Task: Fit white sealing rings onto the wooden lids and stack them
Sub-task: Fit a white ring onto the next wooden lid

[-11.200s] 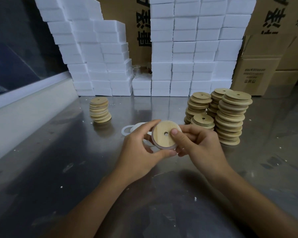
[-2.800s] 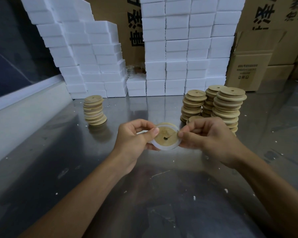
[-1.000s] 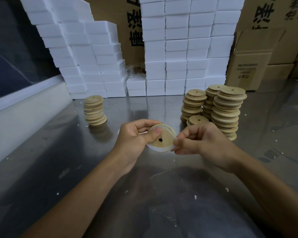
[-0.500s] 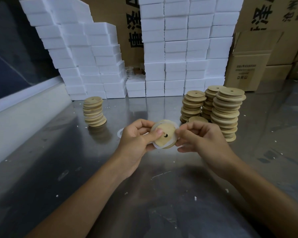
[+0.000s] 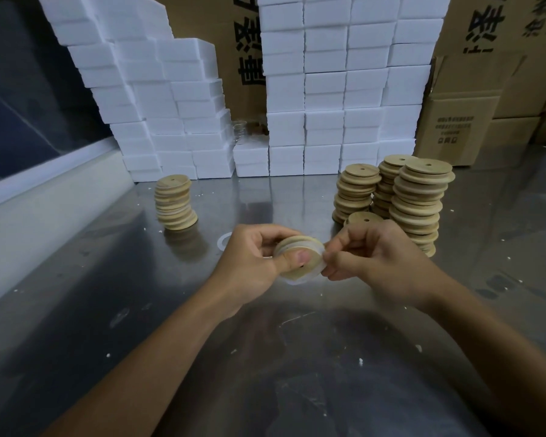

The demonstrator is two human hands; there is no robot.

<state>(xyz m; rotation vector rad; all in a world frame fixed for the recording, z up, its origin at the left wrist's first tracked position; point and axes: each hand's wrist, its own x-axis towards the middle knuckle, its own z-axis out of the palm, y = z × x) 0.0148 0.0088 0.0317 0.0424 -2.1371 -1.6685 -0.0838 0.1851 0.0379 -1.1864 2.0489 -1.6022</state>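
The left hand (image 5: 249,263) clamps the wooden lid (image 5: 297,258) with its thumb (image 5: 297,257) pressed flat across the lid's near face and the other fingers curled behind. The right hand (image 5: 372,257) pinches the white sealing ring (image 5: 309,275) at the lid's right edge, thumb and forefinger closed on the band.

Against the view 0.5 s ago, the lid has tipped from nearly face-on to nearly edge-on, so its rim now shows, and the ring that lay loosely round the face now hugs the lid's lower and right edge, with a pale band also visible in the groove along the top rim. I judge the ring is most of the way seated, and the last stretch under the right fingertips remains to be worked in before this lid can go to a stack.

Outward from the lid: just to its left on the steel table (image 5: 139,310), 1 loose ring (image 5: 223,242) lies flat, partly hidden by the left hand. Further left and behind stands the finished stack (image 5: 174,201), pale bands showing between its lids. Behind and to the right of the lid stand 3 tall supply stacks (image 5: 420,203) and 1 short pile (image 5: 364,218) just behind the right hand.

No container in use holds lids or rings. Cardboard boxes (image 5: 454,130) and white foam blocks (image 5: 325,89) stand far behind the lid; the boxes' contents cannot be seen.
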